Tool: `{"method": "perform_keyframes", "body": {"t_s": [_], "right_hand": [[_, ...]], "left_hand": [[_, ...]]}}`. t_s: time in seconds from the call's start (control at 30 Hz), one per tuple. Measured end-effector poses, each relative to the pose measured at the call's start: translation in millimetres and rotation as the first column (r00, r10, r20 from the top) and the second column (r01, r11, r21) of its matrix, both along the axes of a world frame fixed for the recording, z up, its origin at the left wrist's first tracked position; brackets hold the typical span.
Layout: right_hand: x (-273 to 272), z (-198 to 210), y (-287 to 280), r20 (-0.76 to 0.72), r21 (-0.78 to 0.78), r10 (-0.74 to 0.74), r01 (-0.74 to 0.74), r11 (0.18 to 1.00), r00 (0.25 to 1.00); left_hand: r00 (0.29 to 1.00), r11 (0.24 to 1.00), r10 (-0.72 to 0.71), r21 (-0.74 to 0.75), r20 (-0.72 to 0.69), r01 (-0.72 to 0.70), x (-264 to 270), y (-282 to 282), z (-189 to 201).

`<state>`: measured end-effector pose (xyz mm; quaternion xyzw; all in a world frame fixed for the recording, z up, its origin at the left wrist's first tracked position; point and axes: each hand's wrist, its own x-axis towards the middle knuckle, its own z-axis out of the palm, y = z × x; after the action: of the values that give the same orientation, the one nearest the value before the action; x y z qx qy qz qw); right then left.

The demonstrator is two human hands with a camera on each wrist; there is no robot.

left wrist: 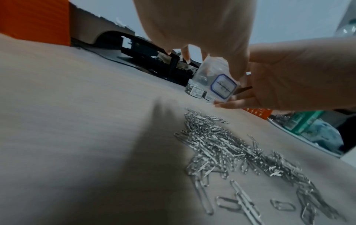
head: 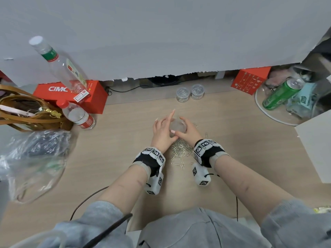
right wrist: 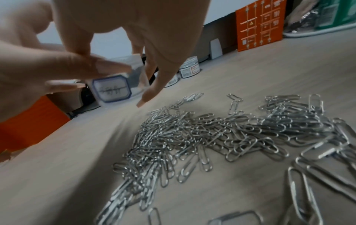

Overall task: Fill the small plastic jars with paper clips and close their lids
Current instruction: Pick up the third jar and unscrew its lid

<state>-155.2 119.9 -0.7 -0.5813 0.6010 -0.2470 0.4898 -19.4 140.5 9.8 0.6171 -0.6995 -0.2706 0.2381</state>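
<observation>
My two forearms, each banded with a black-and-white marker cuff at the wrist, reach forward over the wooden desk (head: 232, 140) and converge at its centre. Nearest me, between the wrists, lies the loose heap of silver paper clips (head: 179, 153), spread flat on the desk with a few strays at its edges. Just beyond the heap, both hands hold one small clear plastic jar (head: 177, 126) above the desk surface; a blue-bordered label (left wrist: 223, 86) faces the wrist cameras. My left hand (head: 163, 131) wraps the jar's left side, thumb across its near face, while the index finger extends straight forward and another fingertip lifts clear. My right hand (head: 188, 130) curls round the jar's right side and top, fingertips pointing down along its wall. Whether the lid is seated cannot be told. Farther back, near the desk's rear edge, stand two jars filled with clips (head: 189, 93), side by side with lids on. At far left are a red carton (head: 93, 97) and two clear bottles; at far right, a green can (head: 281, 94).
</observation>
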Motion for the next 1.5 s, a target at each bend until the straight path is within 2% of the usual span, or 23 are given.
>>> {"method": "perform_keyframes", "body": {"t_s": [0.1,0.2,0.27,0.33,0.4,0.47,0.53,0.63,0.7,0.8,0.83,0.87,0.93,1.0,1.07,1.1,1.17,1.27,1.33,1.4,1.43,1.5], "right_hand": [[-5,0,1,0.044,0.029,-0.019,0.018,0.999,0.999],[-7,3,6,0.094,0.062,-0.083,0.078,0.995,0.992],[-9,6,9,0.139,0.099,-0.106,0.093,0.991,0.985],[-12,7,10,0.137,0.119,-0.142,0.126,0.985,0.98],[-18,7,8,0.124,0.134,-0.191,0.175,0.975,0.974],[-20,4,7,0.197,0.194,-0.25,0.212,0.958,0.948],[-22,2,4,0.309,0.288,-0.32,0.232,0.929,0.896],[-23,12,0,0.423,0.392,-0.354,0.184,0.901,0.834],[-23,19,-5,0.484,0.417,-0.328,0.116,0.902,0.811],[-28,29,-13,0.543,0.455,-0.333,0.063,0.888,0.771],[-31,33,-15,0.535,0.451,-0.314,0.049,0.891,0.784],[-34,36,-16,0.489,0.423,-0.258,0.033,0.906,0.833],[-43,42,-19,0.305,0.314,-0.08,-0.021,0.949,0.949],[-51,43,-23,0.095,0.191,0.062,-0.079,0.978,0.994],[-60,44,-30,-0.081,0.066,0.122,-0.117,0.991,0.989],[-64,45,-32,-0.129,0.028,0.127,-0.124,0.992,0.984],[-70,48,-36,-0.175,-0.005,0.168,-0.172,0.985,0.97],[-79,55,-42,-0.279,-0.038,0.257,-0.278,0.96,0.925],[-85,51,-46,-0.336,-0.06,0.283,-0.32,0.945,0.898],[-84,49,-47,-0.362,-0.095,0.286,-0.341,0.935,0.887],[-82,49,-45,-0.351,-0.108,0.286,-0.342,0.934,0.892],[-76,52,-42,-0.268,-0.121,0.281,-0.321,0.939,0.922]], "left_hand": [[0.999,1.0,-0.022,-0.009,0.033,0.023,2,2,-5],[1.0,0.999,0.004,0.042,-0.025,-0.003,-1,4,-8],[0.991,0.993,0.04,0.117,-0.129,-0.025,-3,6,-15],[0.954,0.976,0.091,0.217,-0.286,-0.028,-2,6,-24],[0.911,0.954,0.149,0.297,-0.385,-0.031,-4,7,-27],[0.843,0.925,0.215,0.379,-0.492,-0.015,-8,10,-19],[0.816,0.917,0.244,0.4,-0.524,-0.017,-13,8,-6],[0.791,0.918,0.33,0.369,-0.516,-0.142,-16,-7,-1],[0.724,0.886,0.412,0.429,-0.553,-0.177,-19,-17,2],[0.603,0.839,0.495,0.524,-0.625,-0.146,-34,-26,9],[0.57,0.814,0.526,0.569,-0.632,-0.12,-41,-27,11],[0.527,0.782,0.559,0.618,-0.64,-0.079,-49,-28,13],[0.439,0.742,0.604,0.67,-0.665,-0.005,-64,-27,15],[0.357,0.749,0.618,0.662,-0.7,0.002,-73,-30,16],[0.342,0.764,0.622,0.641,-0.704,-0.069,-86,-31,19],[0.383,0.762,0.627,0.637,-0.679,-0.118,-92,-31,21],[0.456,0.739,0.65,0.645,-0.608,-0.195,-105,-32,21],[0.454,0.704,0.683,0.681,-0.573,-0.201,-120,-33,22],[0.392,0.685,0.709,0.705,-0.586,-0.186,-128,-33,22],[0.286,0.663,0.742,0.725,-0.606,-0.185,-133,-31,24],[0.232,0.65,0.758,0.739,-0.61,-0.178,-135,-30,24],[0.186,0.62,0.783,0.767,-0.593,-0.167,-137,-31,23]]}}
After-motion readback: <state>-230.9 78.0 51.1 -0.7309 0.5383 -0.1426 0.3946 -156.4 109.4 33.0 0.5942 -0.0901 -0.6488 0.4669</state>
